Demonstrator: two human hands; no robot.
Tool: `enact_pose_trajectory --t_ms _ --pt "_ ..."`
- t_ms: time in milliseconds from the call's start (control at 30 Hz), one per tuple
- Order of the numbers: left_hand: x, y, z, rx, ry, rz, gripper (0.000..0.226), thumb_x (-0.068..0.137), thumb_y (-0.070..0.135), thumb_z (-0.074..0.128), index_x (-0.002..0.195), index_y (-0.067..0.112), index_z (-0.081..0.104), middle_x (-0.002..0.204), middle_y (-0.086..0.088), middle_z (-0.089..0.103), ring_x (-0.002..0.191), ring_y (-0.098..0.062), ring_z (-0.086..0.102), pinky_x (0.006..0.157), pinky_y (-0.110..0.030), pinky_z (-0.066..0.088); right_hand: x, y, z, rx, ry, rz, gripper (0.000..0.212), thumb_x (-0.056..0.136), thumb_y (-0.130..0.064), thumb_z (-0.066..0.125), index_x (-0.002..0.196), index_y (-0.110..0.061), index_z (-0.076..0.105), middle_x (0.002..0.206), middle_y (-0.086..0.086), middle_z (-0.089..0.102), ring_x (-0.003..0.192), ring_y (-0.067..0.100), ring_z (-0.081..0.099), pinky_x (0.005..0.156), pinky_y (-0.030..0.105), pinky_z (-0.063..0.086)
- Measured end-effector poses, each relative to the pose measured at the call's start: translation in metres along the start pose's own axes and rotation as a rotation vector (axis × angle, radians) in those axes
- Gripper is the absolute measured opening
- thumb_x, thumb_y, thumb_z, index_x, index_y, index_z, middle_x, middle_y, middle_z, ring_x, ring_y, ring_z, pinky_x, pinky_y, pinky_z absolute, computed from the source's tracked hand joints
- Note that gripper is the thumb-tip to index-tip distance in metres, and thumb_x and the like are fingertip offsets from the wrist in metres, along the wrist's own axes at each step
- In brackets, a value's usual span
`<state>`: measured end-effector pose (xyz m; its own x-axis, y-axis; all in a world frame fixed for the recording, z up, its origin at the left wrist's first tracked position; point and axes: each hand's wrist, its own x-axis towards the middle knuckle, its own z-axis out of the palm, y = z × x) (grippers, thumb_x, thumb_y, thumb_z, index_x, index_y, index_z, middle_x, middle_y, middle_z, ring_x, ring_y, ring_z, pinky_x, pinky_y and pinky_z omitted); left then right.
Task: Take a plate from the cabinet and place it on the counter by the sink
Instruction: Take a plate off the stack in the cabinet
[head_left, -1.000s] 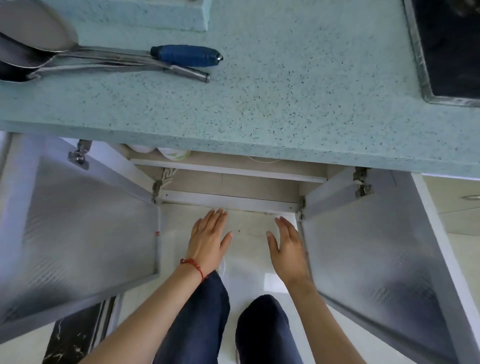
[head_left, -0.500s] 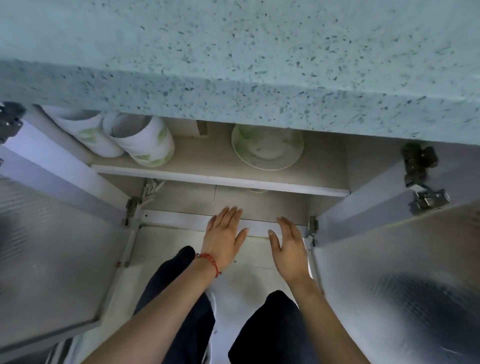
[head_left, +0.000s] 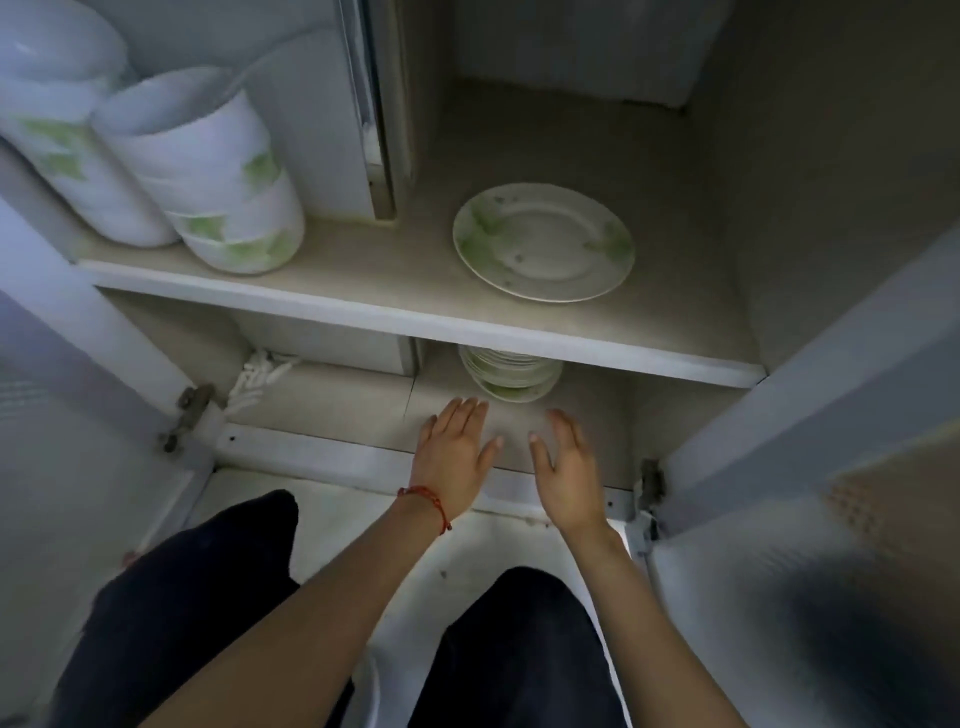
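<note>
A white plate with green leaf print (head_left: 543, 241) lies alone on the upper shelf (head_left: 395, 312) of the open cabinet. Below that shelf a stack of similar plates (head_left: 511, 374) rests on the cabinet floor, partly hidden by the shelf edge. My left hand (head_left: 452, 457), with a red string at the wrist, hovers open just in front of the stack. My right hand (head_left: 566, 473) is open beside it, a little to the right. Neither hand touches a plate.
Two stacks of white bowls with green print (head_left: 208, 192) stand at the left of the upper shelf. Both cabinet doors, left (head_left: 67, 467) and right (head_left: 810, 519), hang open. My knees in dark trousers (head_left: 197, 597) are below, over a pale floor.
The view has dropped from the countertop down into the cabinet, so the shelves and plates now show. Both hands have moved forward over the cabinet's bottom edge toward the lower plate stack.
</note>
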<state>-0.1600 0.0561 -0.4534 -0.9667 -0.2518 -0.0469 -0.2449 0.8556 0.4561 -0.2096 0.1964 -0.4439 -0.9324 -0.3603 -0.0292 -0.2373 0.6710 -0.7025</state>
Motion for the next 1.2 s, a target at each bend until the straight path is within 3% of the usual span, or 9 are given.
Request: enact_pose_trajectory --t_ms 367,933,1100,1200 --pt "0.015 0.004 0.032 0.024 0.094 -0.029 0.052 0.094 0.035 0.036 0.14 0.011 0.027 0.15 -0.01 0.031 0.14 -0.022 0.021 0.113 -0.039 0.017 0.018 0.034 0.019 0.098 0.037 -0.026 0.042 0.095 -0.025 0.046 0.132 -0.006 0.045 0.138 0.014 0.048 0.126 0.026 0.045 0.102 0.029 0.034" --pt "0.097 -0.047 0.073 0.037 0.153 0.054 0.052 0.093 0.033 0.038 0.14 0.014 0.026 0.148 -0.009 0.034 0.138 -0.023 0.025 0.114 -0.04 0.023 0.094 0.081 0.062 0.072 0.077 -0.087 0.04 0.093 -0.023 0.047 0.13 -0.009 0.048 0.132 0.014 0.055 0.117 0.03 0.054 0.097 0.04 0.047" --pt "0.115 -0.065 0.087 0.055 0.18 0.15 0.054 0.093 0.033 0.038 0.141 0.014 0.023 0.15 -0.008 0.03 0.14 -0.022 0.022 0.114 -0.038 0.018 0.118 0.088 0.079 0.068 0.129 -0.096 0.043 0.093 -0.022 0.049 0.133 -0.006 0.046 0.138 0.015 0.05 0.125 0.028 0.048 0.101 0.035 0.04" --pt "0.126 -0.072 0.094 -0.06 0.211 0.14 0.053 0.093 0.031 0.041 0.141 0.014 0.025 0.15 -0.008 0.032 0.14 -0.022 0.022 0.116 -0.039 0.02 0.129 0.092 0.09 0.071 0.149 -0.1 0.044 0.093 -0.023 0.047 0.134 -0.006 0.043 0.14 0.014 0.048 0.129 0.027 0.046 0.105 0.037 0.04"
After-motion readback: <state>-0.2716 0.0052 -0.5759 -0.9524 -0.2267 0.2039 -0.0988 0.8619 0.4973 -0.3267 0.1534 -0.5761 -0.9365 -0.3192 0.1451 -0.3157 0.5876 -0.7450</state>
